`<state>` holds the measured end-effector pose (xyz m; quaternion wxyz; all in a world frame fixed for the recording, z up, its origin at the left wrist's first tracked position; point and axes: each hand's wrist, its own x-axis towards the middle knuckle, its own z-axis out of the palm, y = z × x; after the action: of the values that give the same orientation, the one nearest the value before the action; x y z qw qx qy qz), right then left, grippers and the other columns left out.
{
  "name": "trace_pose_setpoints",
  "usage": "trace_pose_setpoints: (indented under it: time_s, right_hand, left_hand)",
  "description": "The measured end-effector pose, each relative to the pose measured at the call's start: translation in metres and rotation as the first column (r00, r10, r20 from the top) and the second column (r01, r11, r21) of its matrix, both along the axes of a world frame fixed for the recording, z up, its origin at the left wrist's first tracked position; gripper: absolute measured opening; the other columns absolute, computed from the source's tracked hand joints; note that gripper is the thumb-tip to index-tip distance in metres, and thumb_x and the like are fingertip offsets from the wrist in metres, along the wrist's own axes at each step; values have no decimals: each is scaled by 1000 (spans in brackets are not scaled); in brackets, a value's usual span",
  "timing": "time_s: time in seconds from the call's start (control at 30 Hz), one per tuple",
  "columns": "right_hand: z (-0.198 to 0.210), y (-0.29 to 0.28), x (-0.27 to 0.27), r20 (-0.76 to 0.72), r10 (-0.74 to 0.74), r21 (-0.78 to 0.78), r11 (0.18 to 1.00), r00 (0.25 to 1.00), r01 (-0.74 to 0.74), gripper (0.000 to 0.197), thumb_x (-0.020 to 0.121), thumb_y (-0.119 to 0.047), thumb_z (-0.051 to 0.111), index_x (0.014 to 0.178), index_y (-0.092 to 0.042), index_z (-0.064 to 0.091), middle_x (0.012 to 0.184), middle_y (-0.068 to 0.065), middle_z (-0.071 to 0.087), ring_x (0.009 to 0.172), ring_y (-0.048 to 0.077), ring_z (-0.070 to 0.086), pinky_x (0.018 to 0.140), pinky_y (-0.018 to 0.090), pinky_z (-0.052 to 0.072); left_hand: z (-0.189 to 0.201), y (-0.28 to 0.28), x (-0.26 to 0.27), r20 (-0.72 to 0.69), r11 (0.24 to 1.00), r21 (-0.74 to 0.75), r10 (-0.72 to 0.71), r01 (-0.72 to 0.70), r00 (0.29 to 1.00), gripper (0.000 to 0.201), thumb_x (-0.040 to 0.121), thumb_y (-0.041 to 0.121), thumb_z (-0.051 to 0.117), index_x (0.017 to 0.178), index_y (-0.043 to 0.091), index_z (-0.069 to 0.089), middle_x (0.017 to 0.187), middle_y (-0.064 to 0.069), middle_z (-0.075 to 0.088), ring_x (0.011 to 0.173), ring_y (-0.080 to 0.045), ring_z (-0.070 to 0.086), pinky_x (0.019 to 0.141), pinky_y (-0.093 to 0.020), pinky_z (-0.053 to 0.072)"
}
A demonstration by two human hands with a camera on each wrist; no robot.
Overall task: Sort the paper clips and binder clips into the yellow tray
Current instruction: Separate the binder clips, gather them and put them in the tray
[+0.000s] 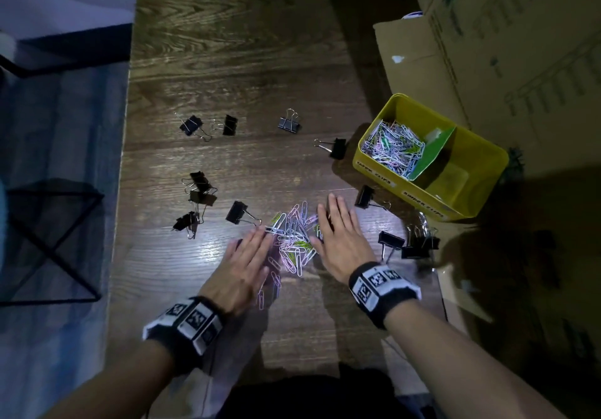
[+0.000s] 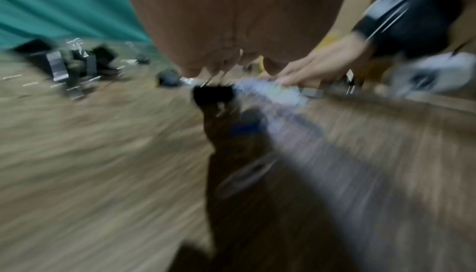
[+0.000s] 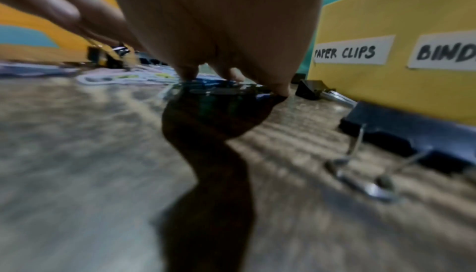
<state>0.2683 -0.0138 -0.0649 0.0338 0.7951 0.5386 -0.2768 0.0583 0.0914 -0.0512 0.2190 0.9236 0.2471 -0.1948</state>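
A pile of coloured paper clips [image 1: 294, 239] lies on the wooden table between my two hands. My left hand [image 1: 248, 256] lies flat, fingers straight, against the pile's left side. My right hand [image 1: 338, 233] lies flat on the pile's right side, fingertips [image 3: 188, 73] on the clips. The yellow tray [image 1: 481, 148] stands at the right; its left compartment holds several paper clips [image 1: 392, 147], behind a green divider [image 1: 435, 155]. Labels [image 3: 352, 52] read PAPER CLIPS and BINDER CLIPS. Black binder clips [image 1: 239, 212] lie scattered around. The left wrist view is blurred.
Cardboard boxes [image 1: 507, 38] stand behind and right of the tray. More binder clips lie at the far left [image 1: 192, 125], left middle [image 1: 201, 192] and right of my right hand [image 1: 390, 241]. The table's left edge [image 1: 122, 191] drops to a black wire frame [image 1: 52, 243].
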Motion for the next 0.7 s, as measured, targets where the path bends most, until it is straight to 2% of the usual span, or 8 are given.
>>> trace_pose_setpoints:
  time_s: [0.07, 0.13, 0.3, 0.4, 0.47, 0.53, 0.63, 0.7]
  right_hand:
    - [1, -13, -14, -26, -49, -5, 999, 998, 49, 64, 99, -47, 7, 149, -9, -7, 155, 16, -19, 144, 28, -17, 119, 46, 2]
    - [3, -23, -28, -56, -84, -7, 997, 995, 83, 67, 96, -49, 5, 148, -10, -10, 154, 15, -21, 143, 28, -19, 119, 46, 0]
    - [6, -8, -29, -58, -153, 96, 983, 987, 158, 72, 96, -54, 19, 148, -16, -15, 153, 13, -24, 142, 30, -22, 116, 49, -7]
    - [8, 19, -17, -61, -102, 156, 982, 993, 110, 71, 97, -55, 23, 148, -24, -16, 155, 9, -24, 142, 31, -22, 113, 49, -10]
    - [6, 31, -14, -39, 32, 135, 990, 999, -27, 67, 96, -57, 22, 147, -34, -16, 155, 6, -24, 142, 32, -21, 112, 56, -10]
    - [1, 36, -16, -14, 175, 61, 983, 984, -174, 64, 95, -60, 18, 146, -38, -14, 156, 2, -22, 142, 34, -21, 111, 63, -7]
    - [-8, 34, -23, 5, 242, -17, 970, 970, -242, 63, 94, -62, 17, 147, -39, -9, 157, 0, -20, 142, 34, -22, 110, 65, -6]
    - [-9, 27, -27, 8, 226, -10, 974, 974, -226, 63, 95, -61, 17, 148, -37, -8, 157, -1, -20, 142, 33, -24, 111, 63, -8]
  left_hand:
    - [-8, 14, -7, -115, 999, 29, 33, -30, 993, 60, 95, 45, -2, 145, 17, 16, 154, -9, 16, 142, -25, 9, 109, -51, 23]
    - [-11, 30, 1, -132, 996, 82, 32, -21, 991, 61, 96, 45, 0, 144, 16, 22, 152, -10, 22, 141, -24, 11, 107, -52, 25]
    - [3, 49, 26, -17, 980, 198, 15, -11, 1000, 56, 94, 41, 11, 147, 25, 4, 156, -9, -8, 141, -24, -14, 115, -51, 2]
    - [25, 28, 20, 182, 975, 219, 4, -45, 983, 47, 90, 24, 47, 136, 20, 37, 150, -17, 24, 139, -34, 23, 109, -56, 26]
    - [27, 9, -3, 328, 973, 185, 72, -139, 942, 36, 75, 10, 63, 109, 14, 54, 122, -14, 51, 107, -31, 53, 81, -45, 51]
    - [31, -3, -27, 215, 958, 67, 259, -279, 942, 31, 70, 11, 65, 99, 14, 52, 101, -7, 49, 81, -26, 56, 61, -38, 52]
    - [26, -11, -50, -198, 911, -48, 394, -410, 898, 31, 80, 30, 58, 107, 19, 45, 102, -5, 46, 88, -32, 61, 73, -38, 48]
    - [22, -15, -51, -228, 920, -80, 357, -383, 906, 31, 80, 25, 55, 108, 14, 48, 104, -9, 49, 87, -37, 61, 75, -39, 47]
